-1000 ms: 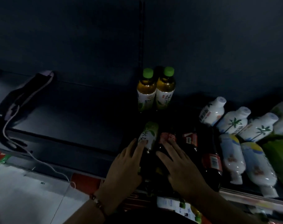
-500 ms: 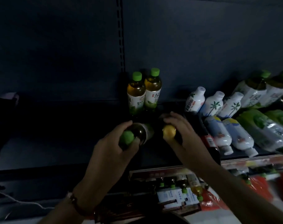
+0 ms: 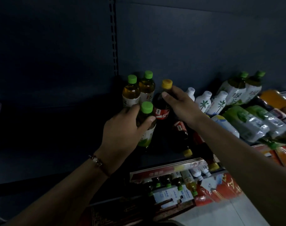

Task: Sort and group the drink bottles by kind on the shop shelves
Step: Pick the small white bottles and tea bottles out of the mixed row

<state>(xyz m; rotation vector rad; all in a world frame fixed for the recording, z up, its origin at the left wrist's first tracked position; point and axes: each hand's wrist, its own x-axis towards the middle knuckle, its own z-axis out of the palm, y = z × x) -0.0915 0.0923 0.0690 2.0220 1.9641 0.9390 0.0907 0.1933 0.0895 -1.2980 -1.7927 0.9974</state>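
My left hand (image 3: pixel 122 128) grips an upright green-capped tea bottle (image 3: pixel 146 115) just in front of two standing green-capped tea bottles (image 3: pixel 139 90) at the shelf's back. Right beside it my right hand (image 3: pixel 183 105) holds a dark cola bottle (image 3: pixel 161 108) with a yellow cap and red label by its neck, upright. Two more dark cola bottles (image 3: pixel 182 132) lie on the shelf below my right arm, yellow caps toward me.
White palm-print bottles (image 3: pixel 204 103) stand to the right, with pale bottles (image 3: pixel 246 124) lying in front and tall green-tea bottles (image 3: pixel 237 90) behind. The dark shelf (image 3: pixel 57 136) stretches left. A lower shelf holds small bottles (image 3: pixel 176 181) and red packs.
Both hands have lifted their bottles from lying to upright and carried them back toward the standing tea bottles. The camera view has shifted to the right.
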